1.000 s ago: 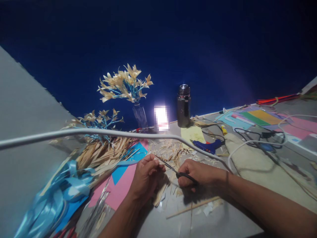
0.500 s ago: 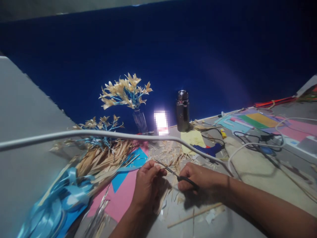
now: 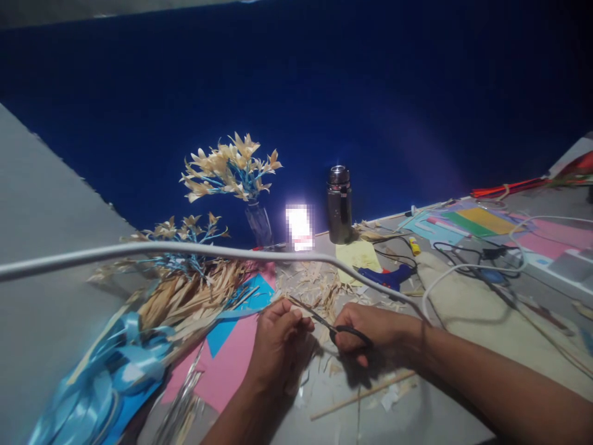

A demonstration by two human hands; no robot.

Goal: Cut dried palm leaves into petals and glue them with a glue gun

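Note:
Near the middle of the table, my left hand (image 3: pixel 283 330) pinches a small pale strip (image 3: pixel 301 311) that looks like dried husk. My right hand (image 3: pixel 359 334) grips a pair of scissors (image 3: pixel 354 334) by its black handles. The scissor blades point left and lie at the strip, close to my left fingertips. Exactly where the blades meet the strip is too small to tell. Pale husk scraps (image 3: pixel 319 287) lie scattered on the table beyond and around both hands. A thin stick (image 3: pixel 361 394) rests in front of my right hand.
A white cable (image 3: pixel 185 248) crosses the view. Husk flowers in a glass vase (image 3: pixel 258 222) and a dark flask (image 3: pixel 340 207) stand behind, beside a bright blurred light. Blue ribbon (image 3: pixel 97 383), a husk bundle (image 3: pixel 185 290) and pink paper (image 3: pixel 227 361) lie left; a blue glue gun (image 3: pixel 386 278) lies right.
The right hand's fingers have spread a little on the scissors, whose handle loops now show wider. My left hand keeps its pinch on the strip. The view has shifted slightly.

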